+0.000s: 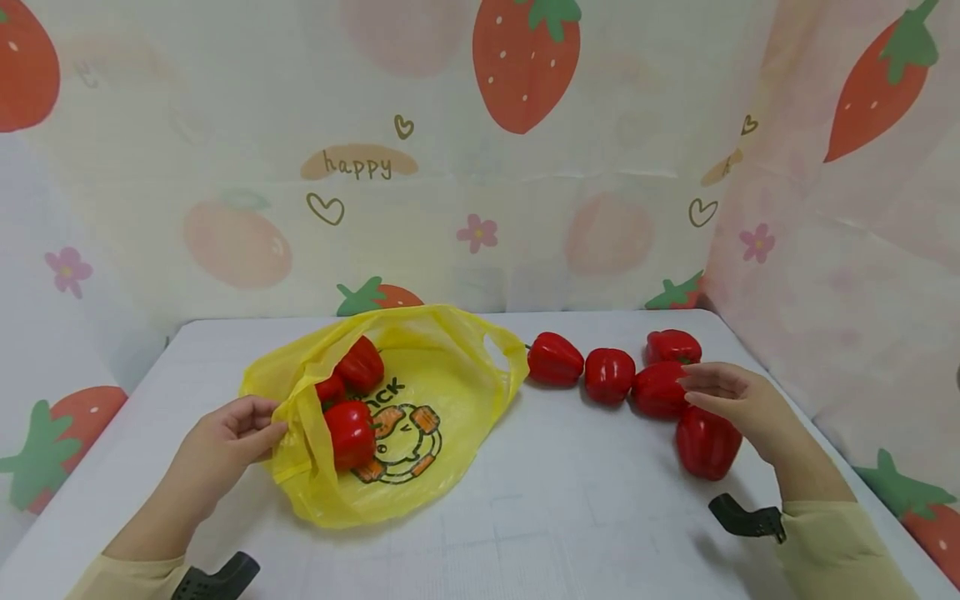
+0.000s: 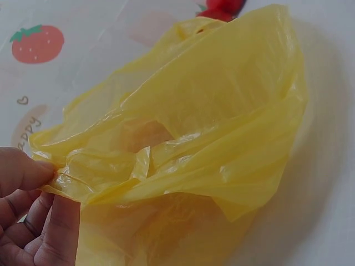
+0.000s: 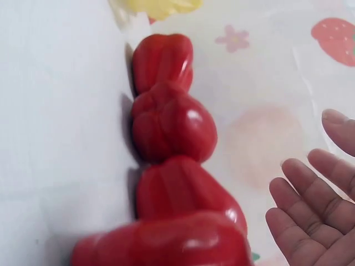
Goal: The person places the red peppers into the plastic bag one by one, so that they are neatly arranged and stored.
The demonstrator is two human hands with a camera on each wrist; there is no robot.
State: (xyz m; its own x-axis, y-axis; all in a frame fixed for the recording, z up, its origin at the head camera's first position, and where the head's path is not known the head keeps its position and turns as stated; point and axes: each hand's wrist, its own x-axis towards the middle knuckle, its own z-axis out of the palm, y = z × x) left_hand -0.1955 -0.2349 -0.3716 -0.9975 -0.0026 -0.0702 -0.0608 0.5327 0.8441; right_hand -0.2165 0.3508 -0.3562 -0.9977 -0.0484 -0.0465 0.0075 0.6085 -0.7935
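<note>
Nearest are two pale yellow sleeves, with a black gadget at each wrist. The left hand pinches the left edge of the yellow bag with its thumb and fingers, and the mouth of the bag is wide open. The bag lies on the white table, left of the middle. The right hand is on the right, just by the peppers there, with its fingers loose and a bit bent, and it holds nothing.

The work looks part way: three red peppers show in the bag, and five are out on the table. In the bag, the near pepper is big and easy to see, the half-hidden pepper is behind it, and the far pepper is up by the left wall of the bag. I cannot tell if the folds hide more.

On the right, the nearest loose pepper is below the right hand. A bit farther is the pepper by the fingertips, then the middle pepper to its left, then the pepper beside the bag. The farthest loose pepper is behind them. Past the table hangs a cloth with strawberries on it
</note>
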